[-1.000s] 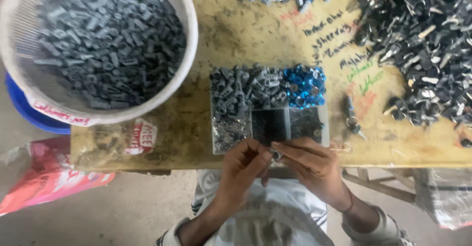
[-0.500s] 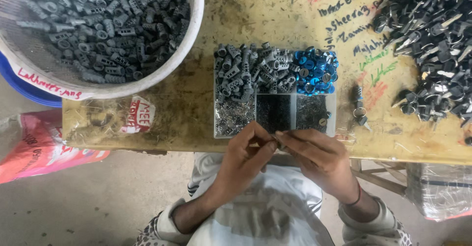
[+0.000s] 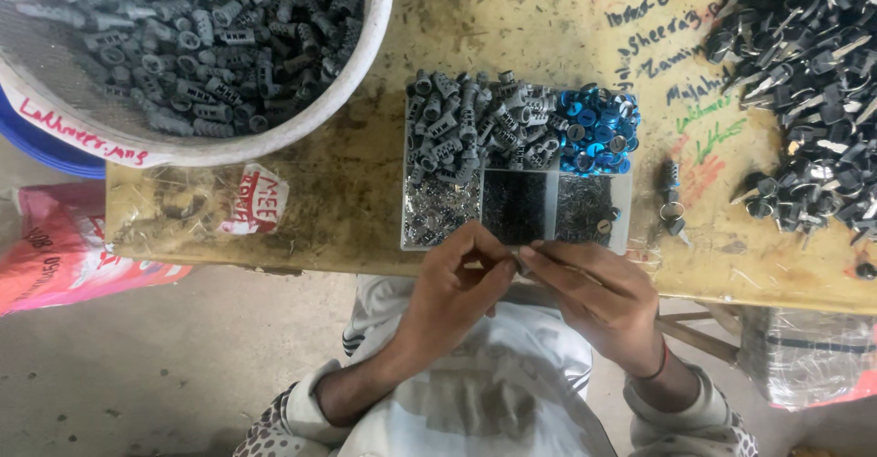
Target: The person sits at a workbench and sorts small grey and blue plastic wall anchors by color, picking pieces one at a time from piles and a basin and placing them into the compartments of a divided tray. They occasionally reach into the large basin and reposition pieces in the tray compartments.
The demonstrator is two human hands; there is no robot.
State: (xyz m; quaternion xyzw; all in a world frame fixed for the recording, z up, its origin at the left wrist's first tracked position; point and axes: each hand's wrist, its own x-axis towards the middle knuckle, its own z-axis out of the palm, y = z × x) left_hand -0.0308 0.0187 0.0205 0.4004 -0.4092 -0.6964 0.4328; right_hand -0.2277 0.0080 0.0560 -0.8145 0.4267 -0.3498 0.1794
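My left hand (image 3: 457, 288) and my right hand (image 3: 598, 297) meet fingertip to fingertip at the table's near edge, pinching a small part that is mostly hidden between the fingers. Just beyond them lies a clear compartment tray (image 3: 630, 233). Its far row holds grey plastic cylinders (image 3: 475, 128) and blue round caps (image 3: 598, 128). Its near row holds tiny metal springs (image 3: 441, 210) and dark small pins (image 3: 516, 210).
A big white bowl (image 3: 361, 73) of grey cylinders stands at the far left, over a blue tub (image 3: 46, 151). A heap of black and metal parts (image 3: 804, 92) covers the right. A few loose parts (image 3: 671, 206) lie beside the tray. A pink sack (image 3: 55, 247) sits on the floor.
The view has shifted, so the table sits higher and further right in the picture. Both hands stay pinched together at the table edge, with only small finger movement.
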